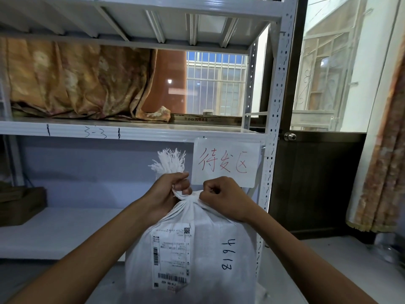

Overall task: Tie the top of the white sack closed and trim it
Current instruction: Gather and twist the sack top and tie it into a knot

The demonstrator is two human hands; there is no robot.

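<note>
One white sack is standing upright in front of the metal shelving unit, on the floor as far as can be told (base is cut off by the frame edge). Contents are not showing; the fabric is opaque. Two hands are working at its neck: the left hand is clamped around the gathered top just above the knot, and the right hand is gripping fabric right beside the knot, fist closed. The hands are sitting close together, the knot between them. One frayed tuft is sticking up out of the left fist.

On the sack front: one shipping label with barcodes, one handwritten number "4613", running sideways.

One paper sign with red handwriting is hanging off the shelf edge, just behind the hands. The shelf above is carrying one bunched orange patterned curtain and one flat cardboard box. One dark box is sitting on the lower shelf, far left. One door knob is showing on the dark door at right.
</note>
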